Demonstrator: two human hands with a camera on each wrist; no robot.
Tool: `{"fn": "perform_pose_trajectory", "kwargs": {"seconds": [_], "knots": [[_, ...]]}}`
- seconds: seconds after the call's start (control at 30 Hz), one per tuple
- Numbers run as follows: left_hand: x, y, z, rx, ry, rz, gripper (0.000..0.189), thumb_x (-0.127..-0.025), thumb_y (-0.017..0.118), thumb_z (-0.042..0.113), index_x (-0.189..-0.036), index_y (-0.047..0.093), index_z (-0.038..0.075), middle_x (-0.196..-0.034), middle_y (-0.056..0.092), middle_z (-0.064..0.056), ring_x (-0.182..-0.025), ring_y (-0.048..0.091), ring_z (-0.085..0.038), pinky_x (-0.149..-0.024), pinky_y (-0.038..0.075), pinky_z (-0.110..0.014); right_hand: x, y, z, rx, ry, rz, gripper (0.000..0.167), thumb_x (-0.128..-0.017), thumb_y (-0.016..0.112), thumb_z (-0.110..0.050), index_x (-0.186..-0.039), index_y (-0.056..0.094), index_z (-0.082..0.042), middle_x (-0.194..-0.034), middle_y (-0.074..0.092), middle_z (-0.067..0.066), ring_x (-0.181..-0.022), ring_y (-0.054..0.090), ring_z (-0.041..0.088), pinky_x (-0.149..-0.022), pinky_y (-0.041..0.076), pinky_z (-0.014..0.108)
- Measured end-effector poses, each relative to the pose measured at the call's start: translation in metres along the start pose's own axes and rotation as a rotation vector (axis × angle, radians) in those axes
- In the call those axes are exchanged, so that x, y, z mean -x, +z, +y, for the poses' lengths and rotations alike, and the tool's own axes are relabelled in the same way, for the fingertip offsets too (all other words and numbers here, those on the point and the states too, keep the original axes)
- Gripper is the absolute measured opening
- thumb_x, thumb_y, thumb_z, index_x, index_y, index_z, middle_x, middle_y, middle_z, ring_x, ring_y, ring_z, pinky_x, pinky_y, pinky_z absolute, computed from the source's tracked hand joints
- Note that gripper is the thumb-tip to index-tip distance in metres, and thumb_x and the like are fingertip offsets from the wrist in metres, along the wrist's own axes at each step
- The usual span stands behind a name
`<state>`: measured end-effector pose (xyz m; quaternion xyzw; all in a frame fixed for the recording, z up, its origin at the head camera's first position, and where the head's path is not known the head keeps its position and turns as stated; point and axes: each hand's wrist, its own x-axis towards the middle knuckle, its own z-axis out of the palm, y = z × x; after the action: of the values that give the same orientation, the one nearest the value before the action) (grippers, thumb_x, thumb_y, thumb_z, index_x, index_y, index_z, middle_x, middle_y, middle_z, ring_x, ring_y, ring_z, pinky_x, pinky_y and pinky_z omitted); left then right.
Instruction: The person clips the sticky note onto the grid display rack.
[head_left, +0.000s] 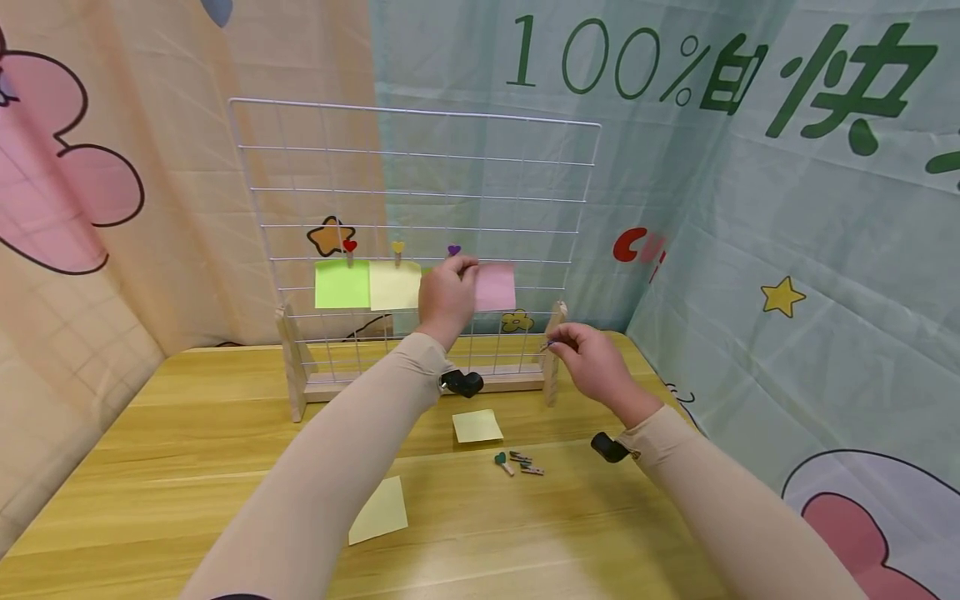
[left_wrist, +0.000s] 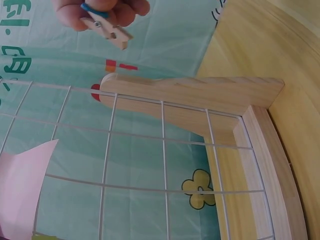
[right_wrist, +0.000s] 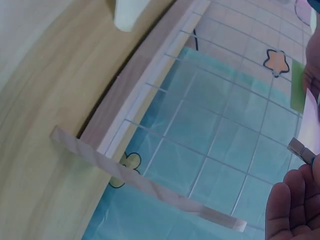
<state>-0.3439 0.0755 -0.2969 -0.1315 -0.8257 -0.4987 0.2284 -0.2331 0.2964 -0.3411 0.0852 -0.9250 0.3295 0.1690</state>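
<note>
A wire rack (head_left: 420,111) stands by the bench's (head_left: 600,517) back edge — the left sleeve (head_left: 337,442) blocks a bit of it. Three heart clips (head_left: 349,247) (red, yellow, purple) are up there. Two pale yellow notes (head_left: 477,426) lie on the bench, a few loose clips (head_left: 505,465) near one. One plain pink note (head_left: 497,286), squarish, is at the rack; the left hand's (head_left: 447,298) grip pinches its left edge. The right hand's (head_left: 600,367) grip pinches one wooden clip (left_wrist: 110,29) near the rack's right edge.
</note>
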Motion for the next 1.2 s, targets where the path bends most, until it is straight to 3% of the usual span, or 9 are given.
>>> {"fn": "perform_pose_trajectory", "kwargs": {"seconds": [0.2,0.53,0.97,1.2], "knots": [[-0.001,0.0,-0.001,-0.005,-0.004,0.005,0.024,-0.108,0.063,0.027,-0.119,0.08,0.015,-0.12,0.079,-0.004,-0.101,0.076,-0.024,-0.08,0.058,-0.039,-0.016,0.0,-0.01,-0.05,0.002,0.064,0.02,-0.108,0.061,-0.015,-0.12,0.072,-0.003,-0.117,0.07,0.015,-0.104,0.067,0.031,-0.092,0.058,0.048],[-0.001,0.002,-0.002,-0.003,0.0,0.017,0.023,-0.107,0.063,0.027,-0.118,0.08,0.015,-0.118,0.08,-0.004,-0.098,0.075,-0.023,-0.077,0.058,-0.038,-0.039,0.001,-0.025,-0.069,0.005,0.153,0.022,-0.108,0.061,-0.02,-0.117,0.076,-0.007,-0.112,0.062,0.013,-0.093,0.057,0.028,-0.08,0.049,0.038],[0.0,0.002,0.001,-0.035,0.011,0.01,0.023,-0.108,0.063,0.028,-0.118,0.079,0.016,-0.117,0.08,-0.003,-0.097,0.075,-0.023,-0.078,0.059,-0.039,-0.064,0.001,-0.047,-0.09,0.011,0.21,0.023,-0.107,0.063,-0.027,-0.115,0.079,-0.012,-0.104,0.059,0.009,-0.084,0.049,0.026,-0.071,0.042,0.037],[0.001,0.001,0.0,-0.042,0.009,0.011,0.023,-0.108,0.062,0.028,-0.118,0.079,0.016,-0.116,0.08,-0.003,-0.097,0.075,-0.023,-0.079,0.059,-0.039,-0.078,0.003,-0.054,-0.14,0.016,0.243,0.021,-0.106,0.066,-0.027,-0.113,0.08,-0.013,-0.089,0.048,0.005,-0.079,0.043,0.024,-0.064,0.035,0.036]]}}
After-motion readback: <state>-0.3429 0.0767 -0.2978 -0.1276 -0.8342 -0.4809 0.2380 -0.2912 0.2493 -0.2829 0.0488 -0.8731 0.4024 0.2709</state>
